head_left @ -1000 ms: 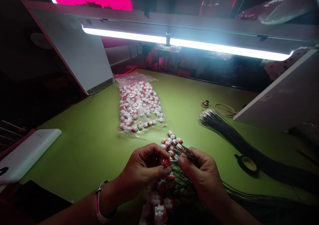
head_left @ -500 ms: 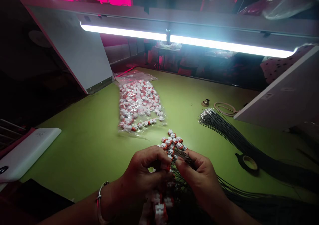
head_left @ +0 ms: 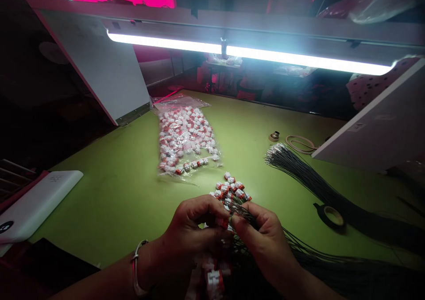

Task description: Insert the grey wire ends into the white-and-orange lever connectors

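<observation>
Left hand [head_left: 189, 233]: grip clenched on a white-and-orange clip [head_left: 222, 223], held at the fingertips.
Right hand [head_left: 264, 240]: grip pinching a few dark wires [head_left: 244, 211] right beside that clip.
Clips on wires: seemingly about twenty, too packed to count exactly, in one bunch [head_left: 230, 189] past the hands and more hanging below them [head_left: 213, 280].
Clips in the bag: well over a hundred, uncounted, in one clear plastic bag [head_left: 184, 142] on the tabletop [head_left: 99, 202].
Wires without clips: dozens, apparently, in one long bundle [head_left: 305, 178] to the right.
Nearby: one tape roll [head_left: 330, 216], one tan cord loop [head_left: 300, 145], one small metal ring [head_left: 274, 136].
</observation>
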Available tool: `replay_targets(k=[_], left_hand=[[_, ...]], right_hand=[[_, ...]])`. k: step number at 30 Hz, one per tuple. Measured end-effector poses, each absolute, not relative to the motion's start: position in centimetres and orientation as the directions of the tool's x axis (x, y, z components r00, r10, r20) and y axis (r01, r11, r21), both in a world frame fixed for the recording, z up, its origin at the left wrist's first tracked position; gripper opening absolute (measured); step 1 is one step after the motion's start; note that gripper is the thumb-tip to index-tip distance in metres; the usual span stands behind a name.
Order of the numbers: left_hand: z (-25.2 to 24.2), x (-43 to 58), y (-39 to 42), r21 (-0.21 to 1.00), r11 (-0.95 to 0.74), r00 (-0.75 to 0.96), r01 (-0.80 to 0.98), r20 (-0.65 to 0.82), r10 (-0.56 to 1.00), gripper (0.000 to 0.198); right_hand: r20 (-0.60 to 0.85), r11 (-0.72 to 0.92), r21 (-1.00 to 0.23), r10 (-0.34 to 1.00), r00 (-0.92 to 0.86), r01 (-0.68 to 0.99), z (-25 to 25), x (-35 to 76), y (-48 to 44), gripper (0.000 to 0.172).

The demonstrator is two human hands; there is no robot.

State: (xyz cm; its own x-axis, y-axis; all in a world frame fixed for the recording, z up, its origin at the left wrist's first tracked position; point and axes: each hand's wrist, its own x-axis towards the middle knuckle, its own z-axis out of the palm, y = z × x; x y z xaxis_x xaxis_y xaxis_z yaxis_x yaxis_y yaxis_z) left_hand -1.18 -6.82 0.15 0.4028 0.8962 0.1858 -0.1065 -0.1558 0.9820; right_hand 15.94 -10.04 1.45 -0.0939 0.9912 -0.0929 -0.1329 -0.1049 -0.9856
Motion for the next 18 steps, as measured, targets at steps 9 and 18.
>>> replay_targets(k=[9, 18], left_hand=[[0.2, -1.1, -6.9, 0.985, -0.127, 0.417, -0.113, 0.163, 0.894, 0.013], [0.5, -1.1, -6.9, 0.989, -0.103, 0.434, -0.107, 0.140, 0.890, 0.011]], right_hand=[[-0.033, -0.044, -0.996, 0.991, -0.133, -0.077, 1.0, 16.1, -10.1, 0.023], [0.063, 0.082, -0.992, 0.981, -0.184, 0.098, 0.1, 16.6, -10.4, 0.020]])
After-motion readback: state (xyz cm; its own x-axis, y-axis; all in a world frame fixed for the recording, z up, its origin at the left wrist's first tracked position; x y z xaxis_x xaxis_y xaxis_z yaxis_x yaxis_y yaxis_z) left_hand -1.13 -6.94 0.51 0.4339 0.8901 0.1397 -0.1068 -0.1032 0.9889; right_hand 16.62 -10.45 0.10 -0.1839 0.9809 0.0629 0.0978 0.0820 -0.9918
